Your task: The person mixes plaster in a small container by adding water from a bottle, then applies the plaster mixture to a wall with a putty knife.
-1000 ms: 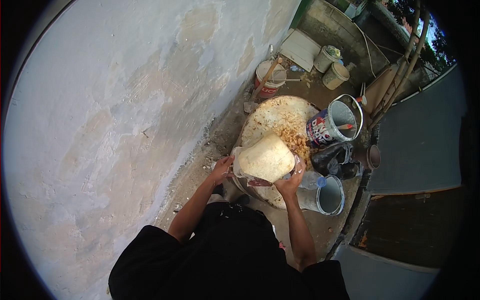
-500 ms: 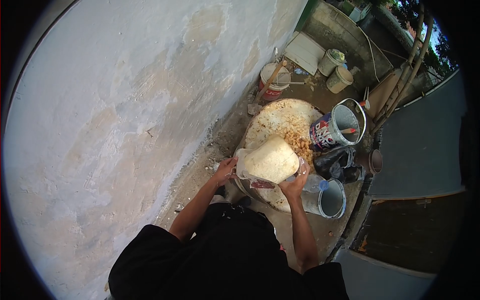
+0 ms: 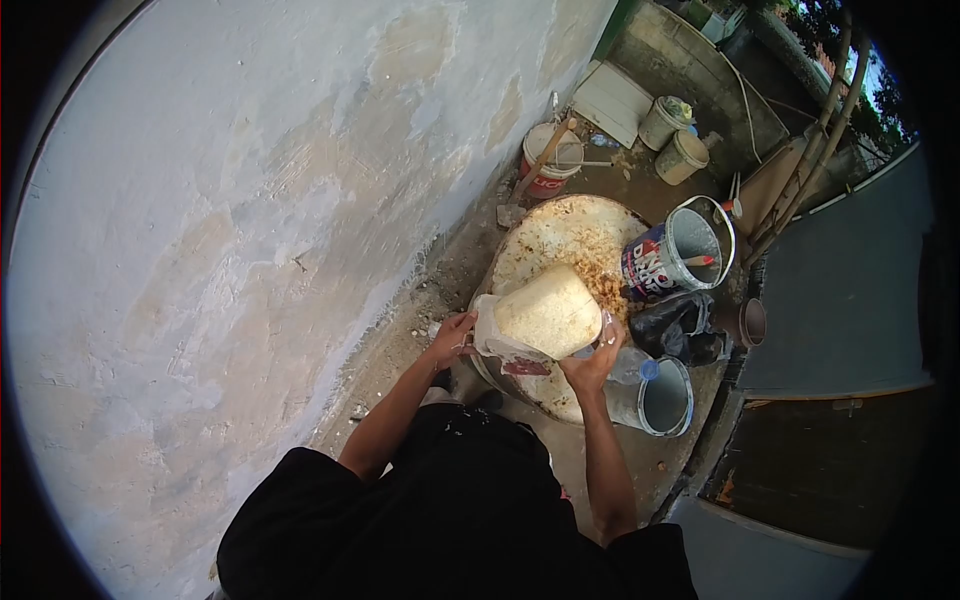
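1 L hand [image 3: 455, 338] + 1 R hand [image 3: 592, 362] = 2 hands tot. Held: 1 pale tub [image 3: 548, 312]. Bkts excl. tub: 1 red/wht bkt [image 3: 545, 184], 1 dk-blue bkt [image 3: 648, 264], 1 gry bkt [image 3: 630, 406], 1 bkt w/ greenish stuff [image 3: 657, 128], 1 plain bkt [image 3: 681, 160] = 5 tot. 1 brn pot [image 3: 750, 322]. 1 clr bottle [image 3: 626, 367], 1 blue cap [image 3: 650, 370]. 1 rnd top [image 3: 535, 236]. 1 wd handle [image 3: 550, 152], 1 red-tipped handle [image 3: 698, 261] = 2 handles. 1 off-wht panel [image 3: 612, 103]. Blk bag [image 3: 662, 323]: 1 or 2, can't tell.
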A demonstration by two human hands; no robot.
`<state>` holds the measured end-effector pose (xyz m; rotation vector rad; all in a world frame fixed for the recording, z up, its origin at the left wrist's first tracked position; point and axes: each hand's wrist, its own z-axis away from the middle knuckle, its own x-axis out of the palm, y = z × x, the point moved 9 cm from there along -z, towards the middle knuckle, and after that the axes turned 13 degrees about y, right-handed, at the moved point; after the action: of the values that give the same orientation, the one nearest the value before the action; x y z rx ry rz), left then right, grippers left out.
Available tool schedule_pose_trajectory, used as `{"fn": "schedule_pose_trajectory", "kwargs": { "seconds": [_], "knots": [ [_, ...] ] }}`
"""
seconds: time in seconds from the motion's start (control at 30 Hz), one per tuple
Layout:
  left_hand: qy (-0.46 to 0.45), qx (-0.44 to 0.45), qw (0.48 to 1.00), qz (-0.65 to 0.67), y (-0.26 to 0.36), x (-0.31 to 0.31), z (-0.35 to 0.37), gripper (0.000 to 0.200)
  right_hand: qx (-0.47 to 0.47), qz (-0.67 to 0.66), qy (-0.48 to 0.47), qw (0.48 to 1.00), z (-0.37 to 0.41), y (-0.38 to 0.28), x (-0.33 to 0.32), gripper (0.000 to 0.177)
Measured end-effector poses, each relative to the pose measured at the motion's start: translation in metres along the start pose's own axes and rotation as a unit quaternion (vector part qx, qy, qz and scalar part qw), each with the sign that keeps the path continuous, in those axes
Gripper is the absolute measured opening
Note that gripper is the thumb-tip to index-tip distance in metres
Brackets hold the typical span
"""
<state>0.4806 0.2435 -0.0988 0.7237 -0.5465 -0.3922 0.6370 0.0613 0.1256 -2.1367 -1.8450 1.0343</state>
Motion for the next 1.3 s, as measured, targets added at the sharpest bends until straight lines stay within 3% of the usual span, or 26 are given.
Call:
{"fn": "schedule_pose_trajectory", "kwargs": {
  "seconds": [0.13,0.27,0.37,0.47,0.77,0.8,0.93,1.03,1.17,1.3],
  "knots": [
    [0.010,0.008,1.000,-0.012,0.003,-0.001,-0.001,0.051,-0.008,0.035,-0.042,0.998,-0.003,-0.008,0.001,0.096],
    [0.004,0.009,1.000,-0.004,0.006,-0.001,-0.003,0.051,-0.040,0.014,0.018,0.999,0.002,-0.015,-0.011,0.095],
    [-0.001,0.003,1.000,-0.001,0.002,0.003,0.001,0.052,-0.011,0.043,-0.038,0.998,0.001,-0.008,-0.003,0.094],
    [0.000,0.004,1.000,0.004,0.005,0.000,0.000,0.052,-0.033,0.034,0.002,0.999,-0.001,-0.015,-0.009,0.093],
    [0.000,0.006,1.000,-0.004,0.003,-0.001,-0.009,0.050,-0.034,0.013,0.009,0.999,-0.005,-0.018,-0.008,0.087],
    [0.002,0.004,1.000,-0.001,0.002,-0.002,-0.008,0.050,0.016,0.006,0.001,1.000,0.001,-0.005,-0.003,0.088],
    [0.006,0.006,1.000,0.001,0.002,0.000,-0.004,0.050,-0.043,-0.020,0.037,0.998,-0.005,-0.021,-0.011,0.090],
    [0.009,0.004,1.000,-0.013,-0.001,-0.001,-0.004,0.050,-0.012,0.016,-0.034,0.999,-0.005,-0.010,0.005,0.093],
    [-0.004,0.010,1.000,-0.005,-0.002,-0.001,-0.003,0.052,-0.028,0.012,0.061,0.998,-0.016,-0.021,-0.011,0.096],
    [0.009,0.007,1.000,-0.018,0.001,-0.001,-0.003,0.053,-0.065,0.035,0.074,0.995,-0.014,-0.022,-0.017,0.101]
  ]
}}
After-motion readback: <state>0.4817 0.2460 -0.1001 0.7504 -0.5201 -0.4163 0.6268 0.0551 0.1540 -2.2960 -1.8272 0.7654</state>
